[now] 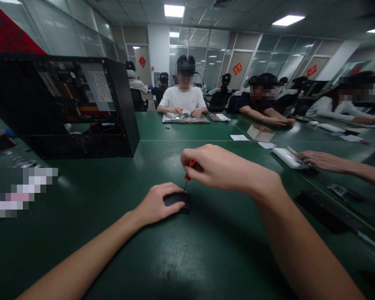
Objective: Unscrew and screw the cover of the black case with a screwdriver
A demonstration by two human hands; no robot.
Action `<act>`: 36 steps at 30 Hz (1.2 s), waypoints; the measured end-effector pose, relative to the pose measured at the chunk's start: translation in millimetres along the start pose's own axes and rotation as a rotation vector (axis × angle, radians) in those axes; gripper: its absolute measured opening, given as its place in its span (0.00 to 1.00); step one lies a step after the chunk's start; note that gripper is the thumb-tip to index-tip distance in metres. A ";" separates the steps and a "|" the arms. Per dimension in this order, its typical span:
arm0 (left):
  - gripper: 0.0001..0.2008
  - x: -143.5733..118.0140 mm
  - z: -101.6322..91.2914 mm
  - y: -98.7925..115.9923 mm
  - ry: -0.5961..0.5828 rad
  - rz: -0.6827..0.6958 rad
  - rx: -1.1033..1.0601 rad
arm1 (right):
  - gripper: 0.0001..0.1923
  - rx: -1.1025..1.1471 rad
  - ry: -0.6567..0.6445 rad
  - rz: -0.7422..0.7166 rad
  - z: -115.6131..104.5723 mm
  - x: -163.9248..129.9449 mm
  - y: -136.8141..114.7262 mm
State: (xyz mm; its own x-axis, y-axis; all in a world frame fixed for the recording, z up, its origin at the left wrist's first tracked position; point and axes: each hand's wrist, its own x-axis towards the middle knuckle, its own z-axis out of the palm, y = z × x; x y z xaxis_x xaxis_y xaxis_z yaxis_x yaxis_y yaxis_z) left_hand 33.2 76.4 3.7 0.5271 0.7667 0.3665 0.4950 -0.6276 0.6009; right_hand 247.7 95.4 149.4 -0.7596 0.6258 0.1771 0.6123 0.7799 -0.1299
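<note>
A small black box-like part (177, 200) lies on the green tabletop in front of me. My left hand (158, 202) grips it from the left, thumb on the near side and fingers along the far side. Above it, my right hand (212, 166) is closed around the red and black handle of a screwdriver (186, 183). The thin shaft points down, and its tip meets the top of the black part near my left fingertips. What exactly the tip sits in is too small to make out.
An open black computer case (120, 108) stands at the left. A small cardboard box (261, 133) and white papers lie right of centre. A co-worker's hand (321, 160) rests by a white device (287, 158) at the right, near a long black part (325, 210). Another person sits opposite.
</note>
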 end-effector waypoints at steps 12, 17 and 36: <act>0.14 -0.3 -1.1 -3.8 0.023 -0.002 0.074 | 0.08 -0.102 -0.004 0.023 -3.0 -3.2 -10.2; 0.17 -0.7 -5.2 -7.7 -0.031 0.042 0.048 | 0.07 -0.062 0.041 -0.052 -2.1 1.1 -7.6; 0.16 -4.1 -5.4 -13.4 -0.074 -0.016 0.009 | 0.08 -0.015 0.034 -0.122 7.1 7.7 -15.3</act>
State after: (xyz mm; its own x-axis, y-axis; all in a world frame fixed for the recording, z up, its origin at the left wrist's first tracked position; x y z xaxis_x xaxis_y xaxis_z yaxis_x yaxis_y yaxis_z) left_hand 20.8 82.4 -2.0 0.5682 0.7648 0.3036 0.5095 -0.6167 0.6000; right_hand 230.9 88.4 145.8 -0.8208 0.5257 0.2232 0.5194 0.8497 -0.0913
